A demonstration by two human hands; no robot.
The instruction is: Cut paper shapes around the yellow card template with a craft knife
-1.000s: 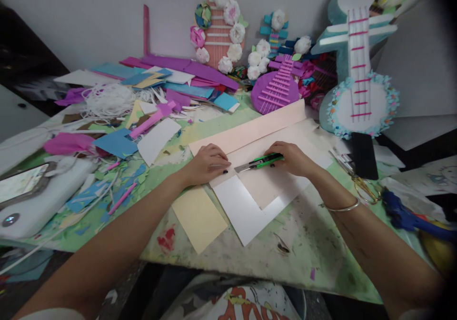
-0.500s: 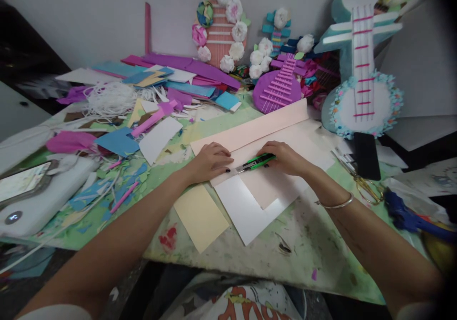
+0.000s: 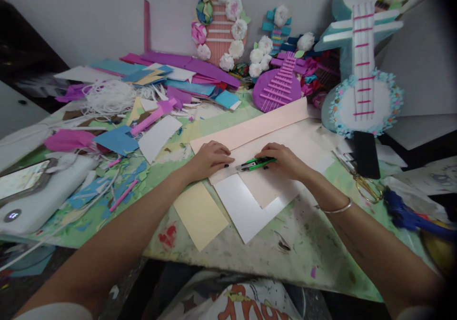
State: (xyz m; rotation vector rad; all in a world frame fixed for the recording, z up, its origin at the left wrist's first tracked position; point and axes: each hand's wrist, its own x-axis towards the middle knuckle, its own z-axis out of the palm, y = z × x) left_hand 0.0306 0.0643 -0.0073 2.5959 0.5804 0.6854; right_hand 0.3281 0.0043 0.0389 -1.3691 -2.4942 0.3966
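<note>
My right hand (image 3: 280, 159) is closed around a green and black utility knife (image 3: 255, 164), its blade end pointing left just over pale pink paper (image 3: 285, 141). Fingers spread, my left hand (image 3: 210, 159) lies flat on the left part of that paper, close to the blade. A long pale pink strip (image 3: 250, 125) runs along the paper's far side. Under the near edge, a white sheet (image 3: 233, 205) sticks out toward me. Beside it lies a cream sheet (image 3: 201, 215), near my left wrist. Whether the blade touches the paper I cannot tell.
Paper scraps, white string (image 3: 109, 98) and a power bank (image 3: 46, 194) with a phone crowd the left. Behind stand a purple paper instrument (image 3: 276, 89) and a tall teal one (image 3: 362, 86). At right lie a black phone (image 3: 367, 155), gold-handled scissors (image 3: 367, 189) and a blue glue gun (image 3: 410, 215).
The utility knife has shifted very slightly in my right hand's grip, its blade end a little to the left. My left hand stays in place on the paper.
</note>
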